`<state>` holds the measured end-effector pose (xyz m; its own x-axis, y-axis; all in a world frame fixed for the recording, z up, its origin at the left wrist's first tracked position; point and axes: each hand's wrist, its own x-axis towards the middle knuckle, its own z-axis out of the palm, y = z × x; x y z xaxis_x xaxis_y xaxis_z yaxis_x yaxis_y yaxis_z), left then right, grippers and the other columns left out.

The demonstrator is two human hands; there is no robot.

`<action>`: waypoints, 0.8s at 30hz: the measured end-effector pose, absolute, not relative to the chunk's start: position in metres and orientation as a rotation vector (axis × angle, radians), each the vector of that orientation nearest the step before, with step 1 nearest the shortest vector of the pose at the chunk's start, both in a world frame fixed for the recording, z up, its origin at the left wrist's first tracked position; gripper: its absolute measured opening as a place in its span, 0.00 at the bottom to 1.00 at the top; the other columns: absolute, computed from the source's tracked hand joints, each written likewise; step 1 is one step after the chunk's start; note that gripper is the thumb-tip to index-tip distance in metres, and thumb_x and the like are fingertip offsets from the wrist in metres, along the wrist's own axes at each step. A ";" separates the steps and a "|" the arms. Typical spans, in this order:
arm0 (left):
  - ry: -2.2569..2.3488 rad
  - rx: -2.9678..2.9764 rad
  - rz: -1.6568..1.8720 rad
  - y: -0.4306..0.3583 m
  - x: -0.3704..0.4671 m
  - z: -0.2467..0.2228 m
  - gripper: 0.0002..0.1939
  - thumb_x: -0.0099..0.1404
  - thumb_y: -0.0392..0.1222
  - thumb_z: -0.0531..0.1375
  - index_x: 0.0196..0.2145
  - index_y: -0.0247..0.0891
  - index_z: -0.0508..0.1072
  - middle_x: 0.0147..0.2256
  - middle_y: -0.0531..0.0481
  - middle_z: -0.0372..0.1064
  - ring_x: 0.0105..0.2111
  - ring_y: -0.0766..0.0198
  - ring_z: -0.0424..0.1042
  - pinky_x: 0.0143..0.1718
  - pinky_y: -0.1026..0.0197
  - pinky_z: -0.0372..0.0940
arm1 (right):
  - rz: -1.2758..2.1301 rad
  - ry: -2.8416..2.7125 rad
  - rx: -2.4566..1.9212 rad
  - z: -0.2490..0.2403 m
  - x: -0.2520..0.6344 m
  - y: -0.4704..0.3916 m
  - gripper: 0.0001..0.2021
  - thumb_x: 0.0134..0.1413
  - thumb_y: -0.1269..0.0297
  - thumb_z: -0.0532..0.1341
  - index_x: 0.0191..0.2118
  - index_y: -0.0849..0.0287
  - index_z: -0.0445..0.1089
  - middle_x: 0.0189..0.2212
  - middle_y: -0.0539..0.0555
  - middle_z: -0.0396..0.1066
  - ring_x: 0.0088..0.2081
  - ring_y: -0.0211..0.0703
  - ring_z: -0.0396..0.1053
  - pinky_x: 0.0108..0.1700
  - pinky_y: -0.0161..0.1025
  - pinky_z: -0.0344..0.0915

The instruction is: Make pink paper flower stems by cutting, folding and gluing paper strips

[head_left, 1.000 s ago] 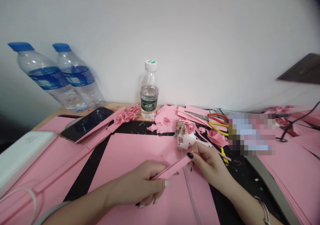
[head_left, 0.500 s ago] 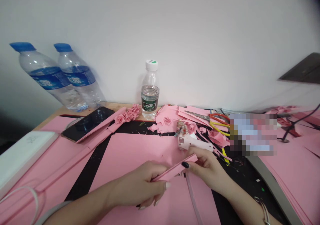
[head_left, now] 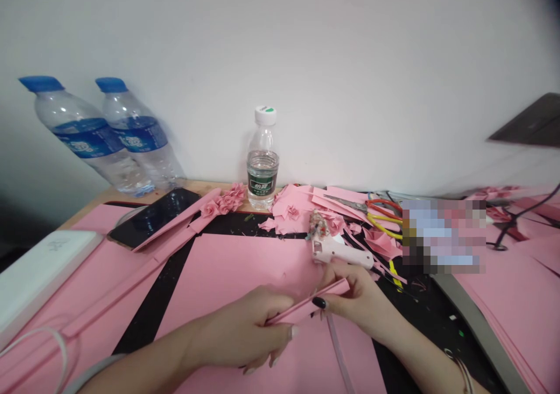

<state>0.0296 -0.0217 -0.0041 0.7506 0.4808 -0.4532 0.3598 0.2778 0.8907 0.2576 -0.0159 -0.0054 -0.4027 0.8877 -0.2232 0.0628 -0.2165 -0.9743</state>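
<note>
Tabletop (head_left: 102, 197) beneath; lower centre, left hand (head_left: 251, 327) and right hand (head_left: 361, 303) pinch folded paper (head_left: 301, 309), apparently creasing; next seems to need even pressure.

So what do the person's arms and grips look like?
The left grip and right grip are bare hands with painted-looking nails: the left thumbnail is whitish, the right thumbnail glossy black. A slim bracelet circles the right wrist. A pale grey edge beside the left forearm might be a sleeve; I can't tell.
</note>
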 end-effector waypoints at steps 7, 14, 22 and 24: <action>0.757 1.333 0.104 -0.022 0.030 -0.004 0.12 0.66 0.43 0.55 0.26 0.37 0.65 0.19 0.59 0.59 0.13 0.74 0.57 0.13 0.72 0.53 | 1.655 -1.422 -1.153 -0.005 0.259 -0.019 0.12 0.42 0.60 0.75 0.24 0.60 0.74 0.22 0.52 0.78 0.24 0.39 0.74 0.28 0.33 0.68; 0.717 1.272 0.146 -0.022 0.030 -0.010 0.16 0.68 0.49 0.55 0.26 0.37 0.62 0.20 0.59 0.60 0.13 0.76 0.56 0.13 0.73 0.53 | 1.777 -1.255 -1.095 -0.010 0.259 -0.014 0.14 0.35 0.65 0.78 0.25 0.60 0.73 0.21 0.50 0.79 0.24 0.38 0.75 0.28 0.31 0.69; 0.615 1.212 0.182 -0.023 0.030 -0.018 0.21 0.70 0.55 0.53 0.27 0.36 0.65 0.18 0.57 0.64 0.11 0.75 0.60 0.16 0.72 0.57 | 1.785 -1.273 -1.067 -0.004 0.256 -0.017 0.10 0.38 0.70 0.76 0.23 0.61 0.74 0.20 0.50 0.78 0.23 0.36 0.75 0.27 0.28 0.69; 0.599 1.169 0.193 -0.022 0.031 -0.018 0.19 0.70 0.56 0.54 0.33 0.36 0.68 0.22 0.55 0.68 0.12 0.74 0.62 0.15 0.71 0.57 | 1.787 -1.254 -1.059 -0.006 0.256 -0.017 0.11 0.40 0.68 0.76 0.24 0.61 0.73 0.21 0.51 0.78 0.24 0.38 0.76 0.28 0.30 0.70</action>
